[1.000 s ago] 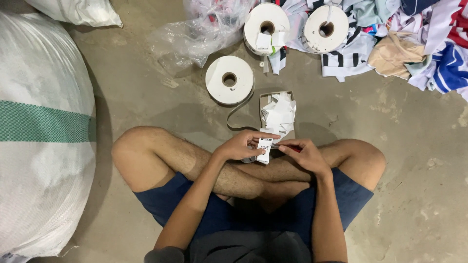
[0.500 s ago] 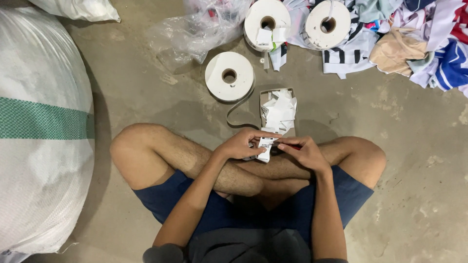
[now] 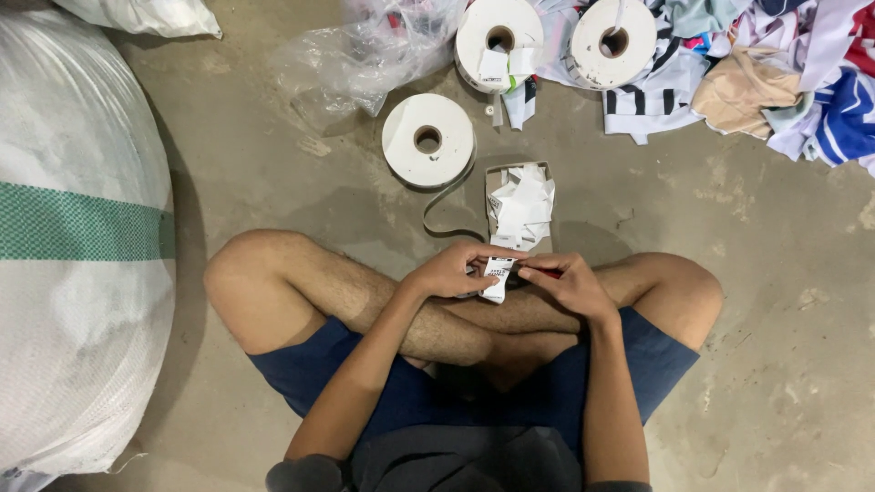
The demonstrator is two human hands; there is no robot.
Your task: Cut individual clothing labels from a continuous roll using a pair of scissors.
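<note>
At frame centre, the left hand (image 3: 453,271) and right hand (image 3: 567,281) both pinched 1 white label (image 3: 499,277) above the crossed legs. A red tool under the right fingers might have nicked it; slack grip could drop it.

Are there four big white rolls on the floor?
No, only three white rolls lie on the concrete floor: one nearer the person's hands and two farther away beside the pile of clothes.

Left hand (image 3: 453,271) and right hand (image 3: 567,284) pinch together above crossed shins
</note>
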